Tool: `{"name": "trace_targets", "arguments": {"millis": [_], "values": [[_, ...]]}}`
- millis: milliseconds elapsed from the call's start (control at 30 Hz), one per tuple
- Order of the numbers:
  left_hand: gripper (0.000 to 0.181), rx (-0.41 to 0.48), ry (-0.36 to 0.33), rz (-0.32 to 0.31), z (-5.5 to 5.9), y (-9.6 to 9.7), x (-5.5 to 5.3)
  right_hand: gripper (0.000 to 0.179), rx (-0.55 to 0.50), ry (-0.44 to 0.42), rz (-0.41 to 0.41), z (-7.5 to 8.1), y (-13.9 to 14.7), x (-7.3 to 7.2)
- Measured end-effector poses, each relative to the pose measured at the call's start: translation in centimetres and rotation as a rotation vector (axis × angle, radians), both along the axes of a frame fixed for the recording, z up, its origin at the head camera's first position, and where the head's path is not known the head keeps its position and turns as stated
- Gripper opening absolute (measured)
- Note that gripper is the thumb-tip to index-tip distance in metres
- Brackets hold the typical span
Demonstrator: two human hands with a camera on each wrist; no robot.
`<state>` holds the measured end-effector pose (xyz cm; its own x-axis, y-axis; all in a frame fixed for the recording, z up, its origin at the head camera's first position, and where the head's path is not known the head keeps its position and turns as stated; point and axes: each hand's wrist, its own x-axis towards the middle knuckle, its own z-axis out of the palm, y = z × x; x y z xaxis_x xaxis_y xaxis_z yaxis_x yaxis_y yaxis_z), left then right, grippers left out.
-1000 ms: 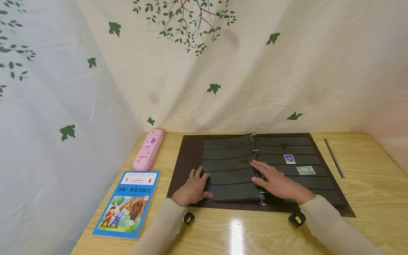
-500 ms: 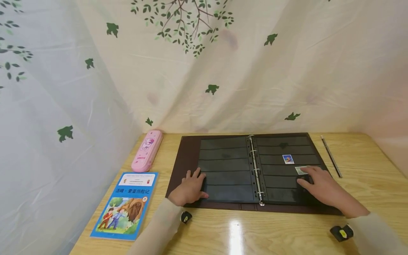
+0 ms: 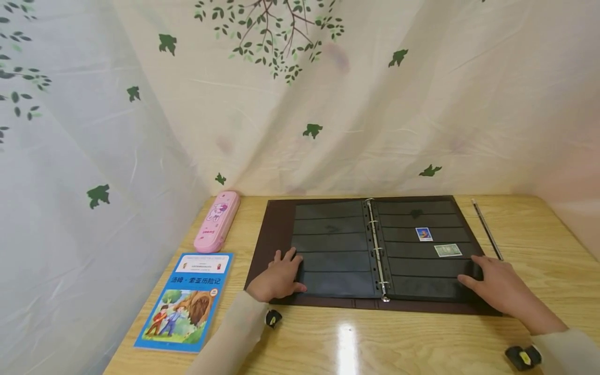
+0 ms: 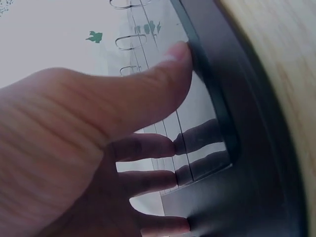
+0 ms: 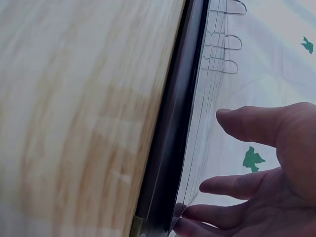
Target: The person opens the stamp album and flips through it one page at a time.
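A dark brown ring-bound stamp album (image 3: 272, 229) lies open on the table, with black strip-pocket pages on both sides of its metal rings (image 3: 374, 237). My left hand (image 3: 278, 276) rests spread at the outer edge of the left page, thumb and fingertips on the page's border. At the right page's outer edge is my right hand (image 3: 503, 286), its thumb apart from the fingers; in the right wrist view the fingertips (image 5: 197, 212) reach the page edge. The right page holds a blue stamp (image 3: 424, 234) and a pale green stamp (image 3: 448, 250).
A pink pencil case (image 3: 217, 221) and a blue-covered book (image 3: 184, 303) lie left of the album. To its right is a pencil (image 3: 487, 229). A patterned cloth (image 3: 262, 114) hangs behind the wooden table (image 3: 328, 338).
My right hand has moved from the rings across to the right page's outer edge, uncovering the green stamp on the way. The left page now lies flatter. My left hand stays in place.
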<state>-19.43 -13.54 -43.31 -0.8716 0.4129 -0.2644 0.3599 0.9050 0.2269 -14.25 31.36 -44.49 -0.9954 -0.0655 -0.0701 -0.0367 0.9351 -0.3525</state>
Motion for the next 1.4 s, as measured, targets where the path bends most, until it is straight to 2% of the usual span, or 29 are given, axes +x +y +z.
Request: {"name": "trace_targets", "arguments": {"millis": [400,833,967,1167,1400], "values": [[0.073,0.015,-0.005,-0.016,0.0,-0.2,0.1,0.075,-0.060,0.038,-0.013,0.4,-0.4,0.2],[0.073,0.022,-0.026,-0.005,0.2,0.0,0.0,0.064,-0.121,0.105,0.013,2.0,-1.1,0.6],[0.073,0.016,-0.036,-0.004,0.3,0.0,0.1,0.062,-0.129,0.150,0.013,2.8,-1.6,0.8],[0.073,0.014,-0.035,-0.005,0.3,0.1,0.1,0.054,-0.167,0.289,0.050,4.0,-3.0,1.4],[0.072,0.015,-0.034,-0.002,0.4,0.1,0.1,0.052,-0.217,0.387,0.148,5.3,-5.1,2.0]]}}
